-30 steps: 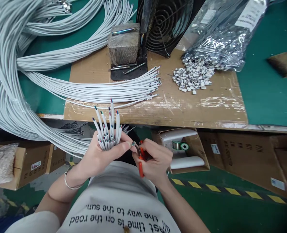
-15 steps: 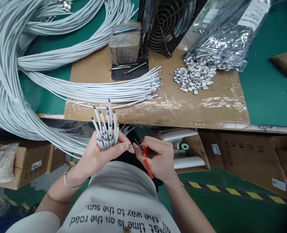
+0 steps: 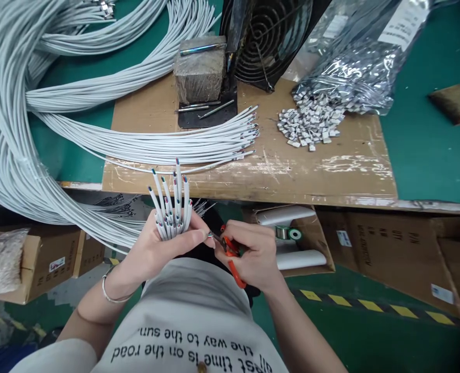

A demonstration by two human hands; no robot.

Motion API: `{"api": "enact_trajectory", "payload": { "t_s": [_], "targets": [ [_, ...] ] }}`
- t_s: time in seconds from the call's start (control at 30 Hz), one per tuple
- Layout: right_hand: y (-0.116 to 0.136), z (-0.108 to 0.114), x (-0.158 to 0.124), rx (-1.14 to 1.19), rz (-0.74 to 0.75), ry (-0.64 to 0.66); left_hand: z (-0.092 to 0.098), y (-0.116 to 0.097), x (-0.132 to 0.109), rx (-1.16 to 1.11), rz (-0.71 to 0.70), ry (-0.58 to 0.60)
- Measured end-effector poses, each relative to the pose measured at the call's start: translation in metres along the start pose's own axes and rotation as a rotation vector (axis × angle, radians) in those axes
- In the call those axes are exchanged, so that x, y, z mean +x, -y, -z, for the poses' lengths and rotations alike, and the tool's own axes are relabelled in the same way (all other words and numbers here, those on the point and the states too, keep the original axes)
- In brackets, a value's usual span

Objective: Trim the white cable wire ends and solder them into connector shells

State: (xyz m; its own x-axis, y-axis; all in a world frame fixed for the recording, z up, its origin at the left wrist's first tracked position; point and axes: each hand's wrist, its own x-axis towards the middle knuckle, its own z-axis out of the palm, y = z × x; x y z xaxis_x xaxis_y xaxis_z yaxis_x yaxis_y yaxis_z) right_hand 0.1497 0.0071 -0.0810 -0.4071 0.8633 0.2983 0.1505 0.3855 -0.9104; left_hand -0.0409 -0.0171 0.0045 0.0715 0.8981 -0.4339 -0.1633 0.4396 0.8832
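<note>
While your left fingers (image 3: 193, 237) clamp the fanned cable ends (image 3: 173, 199), hold the orange-handled cutters (image 3: 227, 243) gripped in your right fingers (image 3: 245, 231) square on one wire.

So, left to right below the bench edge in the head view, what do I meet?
Cardboard box, left hand holding white cable ends, orange-handled cutters, right hand, open carton.

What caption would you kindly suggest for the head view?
Left hand fans white cable ends; right hand holds orange-handled cutters beside them.
</note>
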Motion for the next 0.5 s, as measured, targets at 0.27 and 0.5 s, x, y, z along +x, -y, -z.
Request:
{"api": "enact_trajectory", "payload": {
  "t_s": [0.27, 0.5],
  "targets": [
    [0.0018, 0.0027, 0.0018, -0.098, 0.064, -0.004, -0.0005, 0.0019, 0.0005, 0.027, 0.024, -0.008],
    [0.0043, -0.0068, -0.0027, -0.257, 0.081, -0.167, -0.0009, 0.0093, 0.0039, 0.130, -0.074, -0.044]
  ]
}}
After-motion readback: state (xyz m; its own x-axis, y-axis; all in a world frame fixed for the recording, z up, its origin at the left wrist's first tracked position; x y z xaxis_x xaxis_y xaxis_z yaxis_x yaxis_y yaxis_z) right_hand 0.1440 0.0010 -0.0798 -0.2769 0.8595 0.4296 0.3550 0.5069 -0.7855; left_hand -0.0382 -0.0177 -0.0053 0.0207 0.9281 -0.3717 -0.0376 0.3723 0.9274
